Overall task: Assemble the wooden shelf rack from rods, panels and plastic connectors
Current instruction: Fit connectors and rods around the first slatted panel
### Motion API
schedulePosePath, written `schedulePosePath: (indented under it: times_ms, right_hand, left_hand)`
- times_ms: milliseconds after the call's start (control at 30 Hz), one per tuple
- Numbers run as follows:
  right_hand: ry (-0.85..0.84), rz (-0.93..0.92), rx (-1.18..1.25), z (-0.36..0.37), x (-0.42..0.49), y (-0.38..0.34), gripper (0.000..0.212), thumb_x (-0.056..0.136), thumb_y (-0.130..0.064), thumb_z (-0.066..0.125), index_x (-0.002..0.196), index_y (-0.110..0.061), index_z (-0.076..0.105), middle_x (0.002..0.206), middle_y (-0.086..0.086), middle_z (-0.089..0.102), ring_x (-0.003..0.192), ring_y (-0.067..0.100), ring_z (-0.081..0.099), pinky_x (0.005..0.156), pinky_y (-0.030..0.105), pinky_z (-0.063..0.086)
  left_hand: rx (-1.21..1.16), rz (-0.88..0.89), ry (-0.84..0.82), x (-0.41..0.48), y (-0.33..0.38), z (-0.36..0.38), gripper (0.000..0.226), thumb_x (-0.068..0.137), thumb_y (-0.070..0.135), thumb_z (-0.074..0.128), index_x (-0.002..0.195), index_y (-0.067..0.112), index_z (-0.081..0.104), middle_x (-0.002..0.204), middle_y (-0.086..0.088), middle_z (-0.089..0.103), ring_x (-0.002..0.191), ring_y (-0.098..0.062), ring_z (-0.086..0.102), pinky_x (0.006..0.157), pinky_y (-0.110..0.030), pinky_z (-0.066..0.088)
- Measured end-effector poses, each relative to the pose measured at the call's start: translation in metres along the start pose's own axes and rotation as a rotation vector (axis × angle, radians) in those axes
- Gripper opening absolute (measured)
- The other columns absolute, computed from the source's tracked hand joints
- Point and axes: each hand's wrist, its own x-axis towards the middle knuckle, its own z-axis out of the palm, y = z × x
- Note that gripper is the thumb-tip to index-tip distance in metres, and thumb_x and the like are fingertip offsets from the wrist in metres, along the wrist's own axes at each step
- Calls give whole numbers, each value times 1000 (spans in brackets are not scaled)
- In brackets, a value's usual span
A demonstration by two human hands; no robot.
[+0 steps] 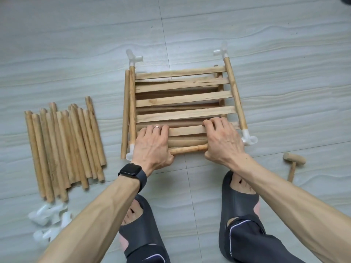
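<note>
A slatted wooden panel (182, 97) lies on the floor between two side rods (234, 92) tipped with translucent plastic connectors (248, 138). More slats show under it. A short front rod (188, 149) runs across the near edge. My left hand (152, 147) grips that rod's left end, fingers lying over the nearest slat. My right hand (222, 141) grips the rod's right end, fingertips on the same slat. The near left connector (129, 156) peeks out beside my left wrist.
A pile of several loose rods (64, 145) lies to the left, with loose plastic connectors (49, 219) below it. One spare rod (125, 114) lies along the panel's left side. A small wooden mallet (293, 164) rests at the right. My sandalled feet (239, 211) stand below the hands.
</note>
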Motion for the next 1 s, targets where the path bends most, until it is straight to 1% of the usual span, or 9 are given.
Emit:
schedulePosePath:
  times_ms: [167, 500, 567, 667, 767, 800, 867, 933, 1000]
  right_hand:
    - [52, 18, -13, 2, 4, 3, 49, 60, -13, 66, 109, -7, 57, 99, 13, 55, 87, 29, 49, 78, 37, 43]
    - [147, 42, 47, -10, 14, -2, 44, 58, -11, 64, 102, -7, 56, 92, 11, 53, 81, 28, 47, 73, 36, 39]
    - [161, 66, 61, -17, 15, -4, 51, 59, -10, 68, 109, -7, 58, 100, 12, 55, 89, 29, 49, 78, 37, 42]
    - [283, 153, 162, -26, 8, -16, 72, 59, -16, 72, 128, -8, 55, 129, 16, 49, 118, 35, 46, 97, 45, 40]
    - [511, 337, 598, -36, -11, -43, 63, 70, -39, 71, 126, -16, 55, 130, 2, 45, 121, 21, 44, 101, 35, 36]
    - [500, 468, 855, -43, -14, -52, 62, 71, -49, 72, 123, -19, 55, 126, -5, 47, 119, 13, 47, 103, 33, 38]
    - [303, 747, 1394, -62, 1, -60, 73, 68, -65, 74, 121, -17, 59, 123, -3, 59, 115, 12, 58, 106, 40, 46]
    - [202, 854, 1735, -84, 29, -54, 68, 76, -53, 81, 119, -4, 61, 114, 11, 69, 111, 28, 67, 99, 45, 53]
    - [253, 913, 1874, -110, 61, -49, 68, 78, -35, 87, 129, -6, 54, 97, 5, 69, 91, 25, 72, 84, 39, 55]
  left_hand:
    - [7, 28, 32, 8, -2, -7, 46, 62, 33, 62, 101, 8, 57, 91, -11, 63, 82, -33, 57, 77, -40, 43]
    - [39, 40, 44, 21, -12, -32, 43, 67, 39, 63, 99, 11, 56, 90, -9, 64, 83, -32, 57, 79, -38, 41]
    - [62, 37, 97, 22, -12, -39, 39, 66, 36, 60, 97, 12, 56, 90, -8, 64, 83, -31, 57, 78, -38, 41]
    - [87, -14, 194, 24, -13, -52, 40, 62, 34, 59, 95, 12, 54, 91, -10, 61, 83, -31, 55, 77, -39, 40]
    - [65, -170, 268, 31, -8, -74, 44, 65, 35, 63, 101, 12, 53, 97, -11, 60, 87, -31, 53, 77, -40, 37]
    - [43, -241, 278, 34, -4, -82, 46, 67, 34, 64, 105, 12, 53, 101, -12, 60, 90, -31, 52, 78, -40, 36]
    - [-16, -367, 284, 34, 6, -95, 54, 69, 33, 68, 114, 9, 52, 109, -15, 59, 100, -34, 51, 83, -42, 35]
    - [-45, -417, 291, 27, 20, -100, 62, 69, 30, 72, 123, 5, 53, 113, -19, 59, 102, -37, 52, 86, -46, 37]
    - [-34, -403, 314, 15, 34, -101, 64, 70, 25, 75, 125, 1, 55, 111, -21, 61, 99, -38, 56, 87, -48, 44]
